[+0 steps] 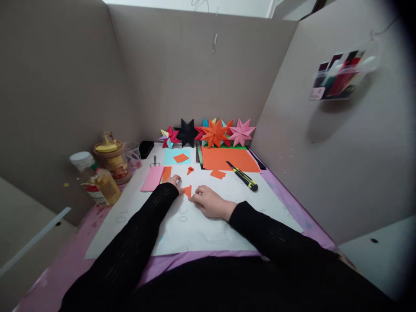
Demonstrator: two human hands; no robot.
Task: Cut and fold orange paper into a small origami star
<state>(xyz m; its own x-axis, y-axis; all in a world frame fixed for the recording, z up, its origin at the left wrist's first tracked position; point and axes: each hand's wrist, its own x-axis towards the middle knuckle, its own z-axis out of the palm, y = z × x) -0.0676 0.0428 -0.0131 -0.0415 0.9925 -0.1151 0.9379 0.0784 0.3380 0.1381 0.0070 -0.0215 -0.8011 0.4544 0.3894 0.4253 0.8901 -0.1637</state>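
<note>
Head view. Both forearms, clothed in black sleeves (260, 229), are extended forward and angled inward over the white sheet (214, 238) by which the bench (87, 223) is covered. The left hand (174, 183) is held with its back upward and its fingers bent; the right hand (211, 204) is placed a little nearer the body, with its fingers curled and pointed leftward. Between the two sets of fingers a small orange paper piece (188, 191) is located, flanked closely on both sides. Whether it is pinched or merely steadied by either hand cannot be told.

Just beyond the fingers, a folded orange scrap (190, 170) is seen; beyond the right fingers and slightly rightward, a flat orange piece (217, 174) is laid. To the left of the left fingers, a pink paper stack (152, 178) is placed, beside which an orange strip (167, 173) is partly exposed. Farther right of the right fingers, a yellow-and-black cutter (243, 177) is rested diagonally, its upper end overlapping a large orange sheet (224, 158). Well beyond all fingers, paper stars (215, 133) are ranged in a row.
</note>
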